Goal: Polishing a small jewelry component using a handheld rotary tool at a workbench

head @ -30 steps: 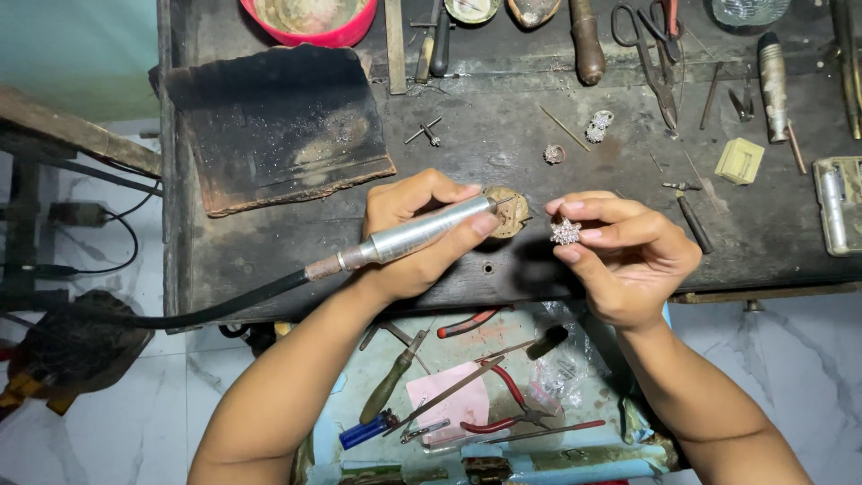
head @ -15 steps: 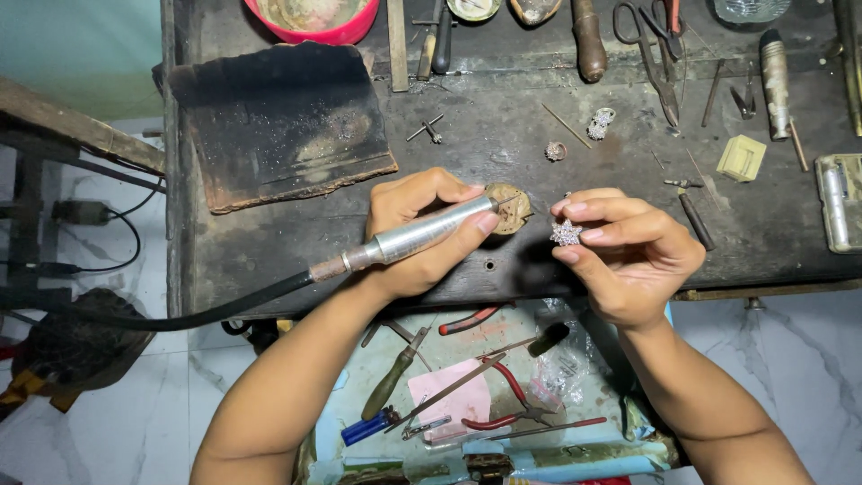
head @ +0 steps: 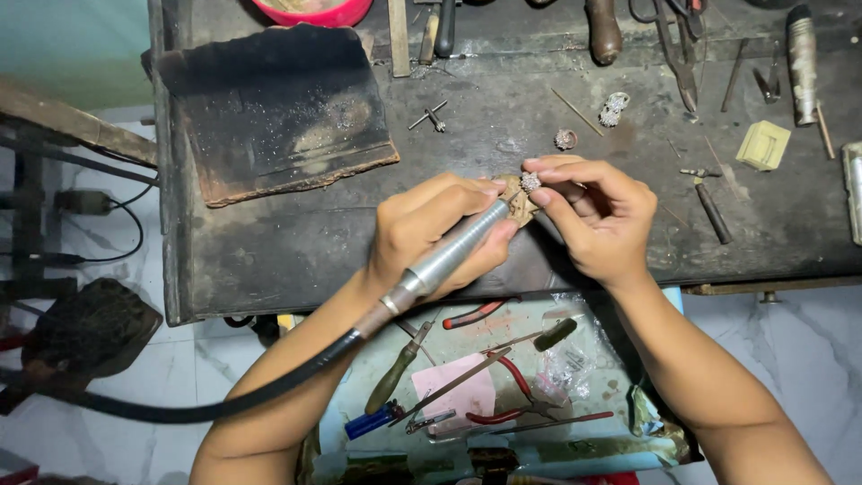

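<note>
Here, small silvery studded jewellery piece point(head: 531, 182)

Dark, worn wooden workbench point(head: 269, 260) fills upper frame, surface scratched and dusty. Charred black block point(head: 269, 108) lies on its left part. White marble-patterned tile floor point(head: 135, 386) below, cables trailing across it. Pale teal wall point(head: 72, 45) at upper left. Open drawer point(head: 503, 449) under bench edge. Light even, soft.

Silver handpiece point(head: 453, 254); red bowl point(head: 310, 11); pale-yellow block point(head: 763, 145).
</note>
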